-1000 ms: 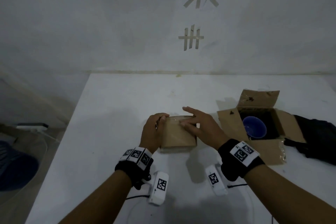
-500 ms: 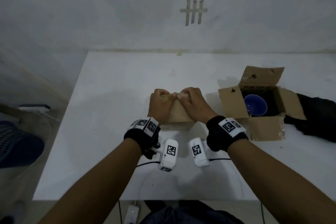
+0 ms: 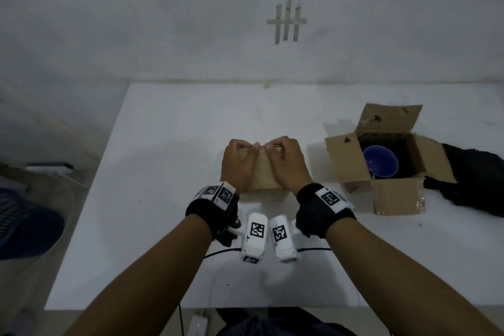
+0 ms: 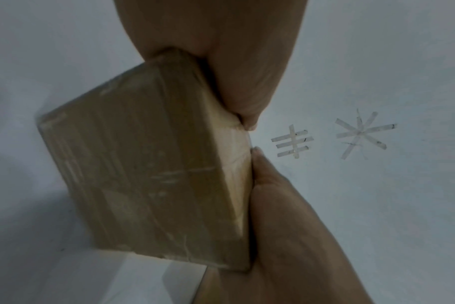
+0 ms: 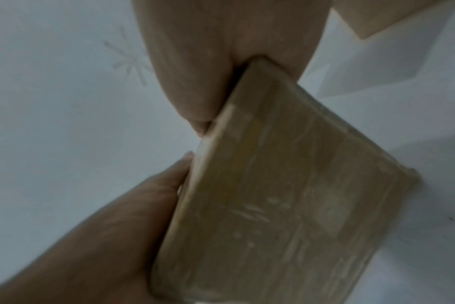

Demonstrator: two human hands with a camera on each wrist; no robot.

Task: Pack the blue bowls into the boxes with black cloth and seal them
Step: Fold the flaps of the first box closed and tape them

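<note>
At the middle of the desk (image 3: 169,161), from the head view, my left hand (image 3: 236,163) and right hand (image 3: 287,162) curl over the closed cardboard box (image 3: 263,174); the blue bowl (image 3: 380,161) sits in the open box (image 3: 346,162) on black cloth (image 3: 474,174). In both wrist views, thumbs pinch its taped edge. I judge sealing underway; next, press the tape flat.

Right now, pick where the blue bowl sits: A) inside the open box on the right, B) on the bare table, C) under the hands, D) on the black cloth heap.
A: the blue bowl sits inside the open box, on dark lining, flaps spread.
</note>
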